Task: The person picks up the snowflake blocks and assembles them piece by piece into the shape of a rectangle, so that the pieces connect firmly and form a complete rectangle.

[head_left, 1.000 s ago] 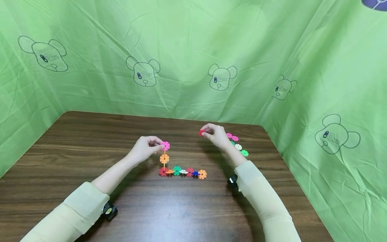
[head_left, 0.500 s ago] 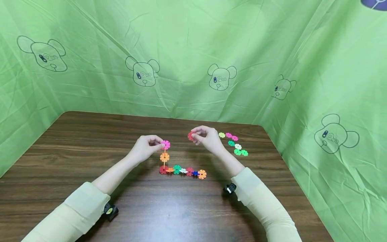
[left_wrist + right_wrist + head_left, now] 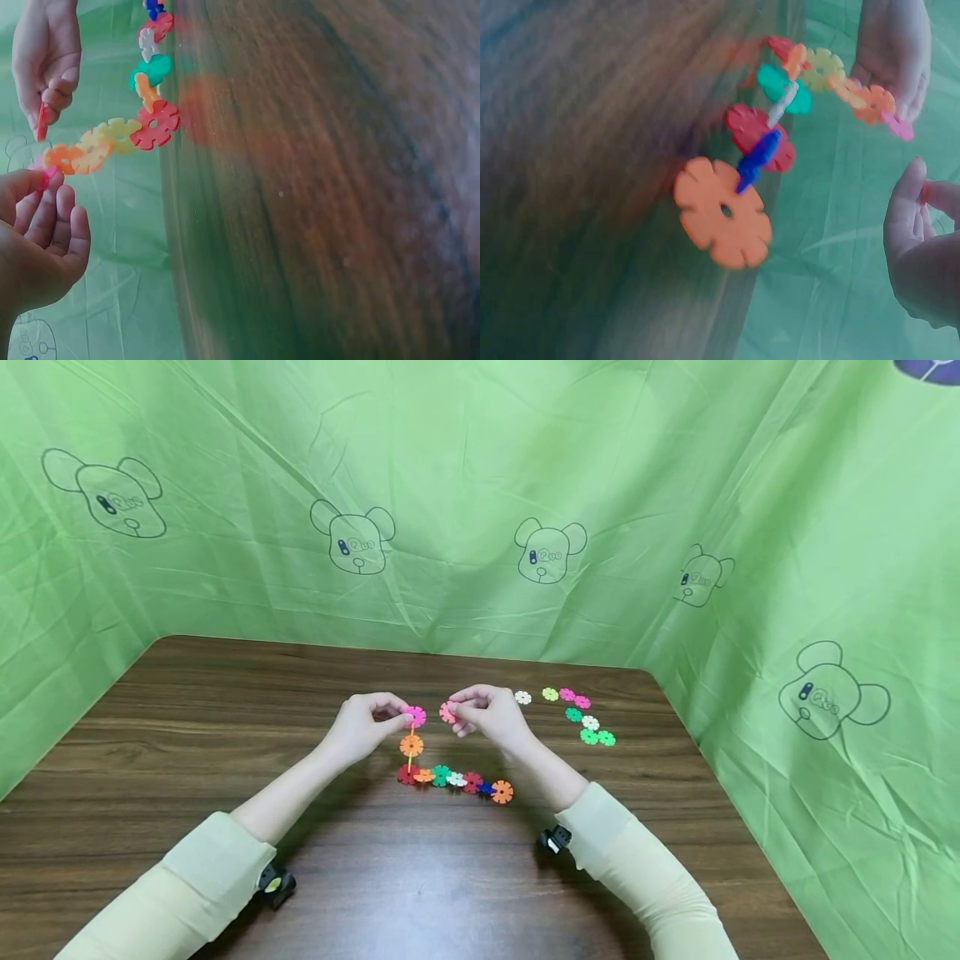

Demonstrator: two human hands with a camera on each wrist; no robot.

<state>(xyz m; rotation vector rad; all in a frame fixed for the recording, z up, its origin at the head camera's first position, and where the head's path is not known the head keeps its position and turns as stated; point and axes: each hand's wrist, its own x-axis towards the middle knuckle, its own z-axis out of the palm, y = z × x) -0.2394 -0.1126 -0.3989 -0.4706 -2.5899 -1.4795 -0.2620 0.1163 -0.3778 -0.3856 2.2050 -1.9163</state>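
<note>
In the head view my left hand (image 3: 358, 727) pinches the pink snowflake disc (image 3: 416, 717) at the upper end of an L-shaped chain of slotted plastic discs. Below the pink one come an orange disc (image 3: 411, 745) and the red corner disc (image 3: 407, 774). From there the chain runs right through a green disc (image 3: 441, 776) and a blue disc (image 3: 486, 788) to an orange end disc (image 3: 724, 214). My right hand (image 3: 491, 718) holds a loose red disc (image 3: 447, 712) between thumb and fingertips, a small gap right of the pink one. The left wrist view shows this red disc (image 3: 42, 122) edge-on.
Several loose discs lie at the back right of the brown wooden table (image 3: 337, 877), among them a white disc (image 3: 522, 697), a yellow disc (image 3: 551, 694) and a green disc (image 3: 606, 738). A green curtain (image 3: 450, 460) surrounds the table's back and sides.
My right hand has carried the red disc left toward the pink disc, uncovering loose discs behind it. The left hand stays nearly in place, with the chain's corner end shifting slightly upward in view.
</note>
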